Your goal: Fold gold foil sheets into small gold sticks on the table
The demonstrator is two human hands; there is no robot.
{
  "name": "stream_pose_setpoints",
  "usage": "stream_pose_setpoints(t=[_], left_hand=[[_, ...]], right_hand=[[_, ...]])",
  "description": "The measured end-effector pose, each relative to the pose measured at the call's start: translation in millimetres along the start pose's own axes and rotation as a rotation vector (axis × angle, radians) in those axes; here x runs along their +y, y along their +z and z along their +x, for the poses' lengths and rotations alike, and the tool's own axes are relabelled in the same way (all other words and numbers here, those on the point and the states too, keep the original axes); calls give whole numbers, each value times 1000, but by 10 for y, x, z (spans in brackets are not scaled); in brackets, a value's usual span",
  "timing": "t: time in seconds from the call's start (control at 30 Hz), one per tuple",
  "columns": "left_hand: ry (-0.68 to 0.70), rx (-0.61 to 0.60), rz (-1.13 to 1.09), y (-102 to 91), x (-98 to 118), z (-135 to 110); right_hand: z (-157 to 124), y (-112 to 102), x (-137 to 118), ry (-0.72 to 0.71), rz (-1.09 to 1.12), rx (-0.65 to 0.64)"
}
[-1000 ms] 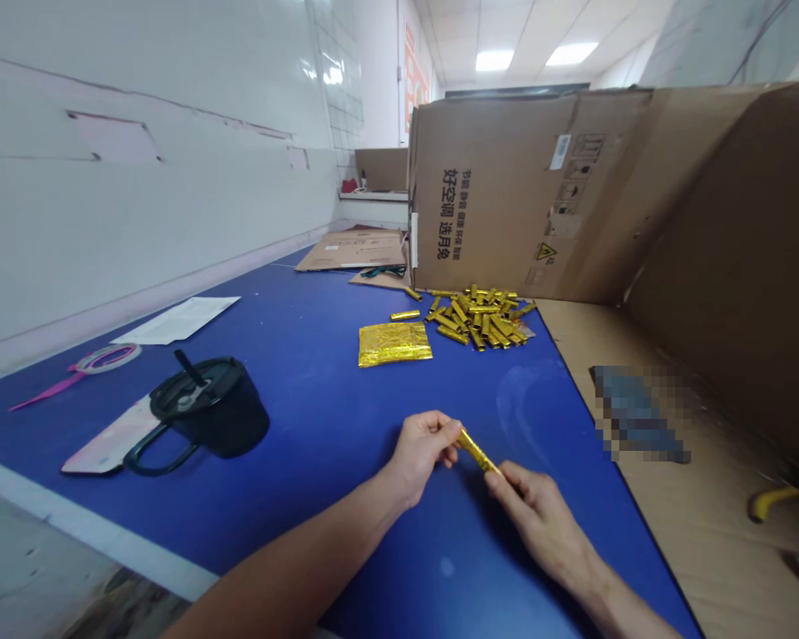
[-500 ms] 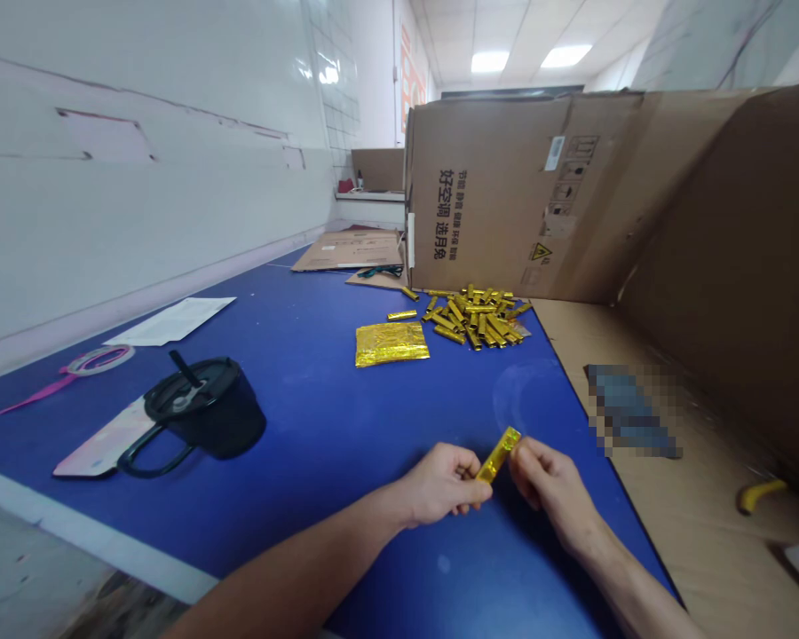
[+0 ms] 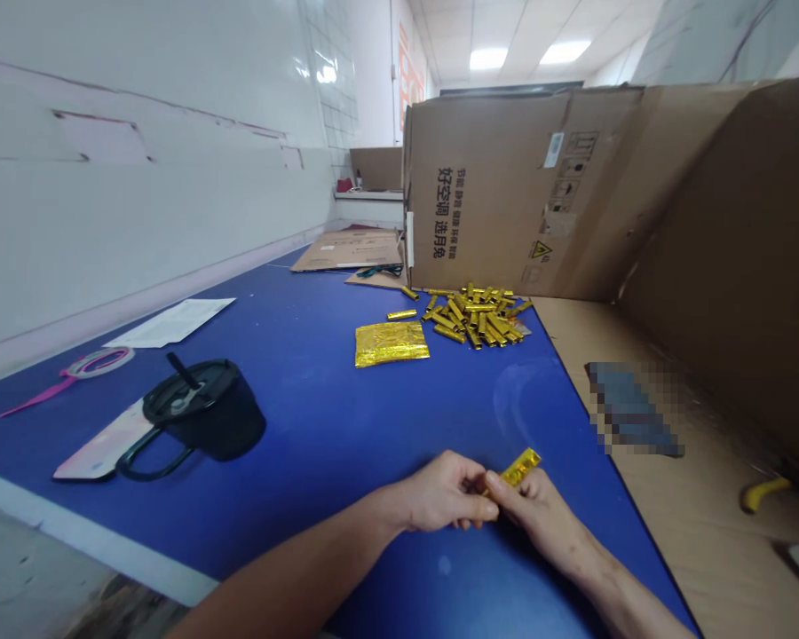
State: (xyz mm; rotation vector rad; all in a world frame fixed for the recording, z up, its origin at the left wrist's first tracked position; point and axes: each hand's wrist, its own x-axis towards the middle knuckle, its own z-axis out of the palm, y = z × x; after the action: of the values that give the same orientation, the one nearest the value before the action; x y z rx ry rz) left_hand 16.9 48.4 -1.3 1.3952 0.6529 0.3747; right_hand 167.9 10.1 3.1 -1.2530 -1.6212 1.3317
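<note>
Hands have closed together, pinching the crinkled gold foil strip (image 3: pixel 520 467).

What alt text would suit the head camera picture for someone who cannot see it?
Two bare hands, left hand and right hand, pinch a small gold foil piece over a blue table. Beyond lie a heap of gold foil rolls, a black mug and cardboard box.

I am seeing a shiny gold foil strip (image 3: pixel 520 467) showing against the deep blue table (image 3: pixel 320 417), a black lidded mug (image 3: pixel 203 415), plain brown cardboard (image 3: pixel 506 195) bearing black print, and pink tape (image 3: pixel 97 362).
</note>
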Motion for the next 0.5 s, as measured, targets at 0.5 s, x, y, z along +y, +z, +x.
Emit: stream_pose_setpoints(t=[0.5], left_hand=[[59, 261, -154, -261, 33, 45]], right_hand=[[0, -107, 33, 67, 111, 295]])
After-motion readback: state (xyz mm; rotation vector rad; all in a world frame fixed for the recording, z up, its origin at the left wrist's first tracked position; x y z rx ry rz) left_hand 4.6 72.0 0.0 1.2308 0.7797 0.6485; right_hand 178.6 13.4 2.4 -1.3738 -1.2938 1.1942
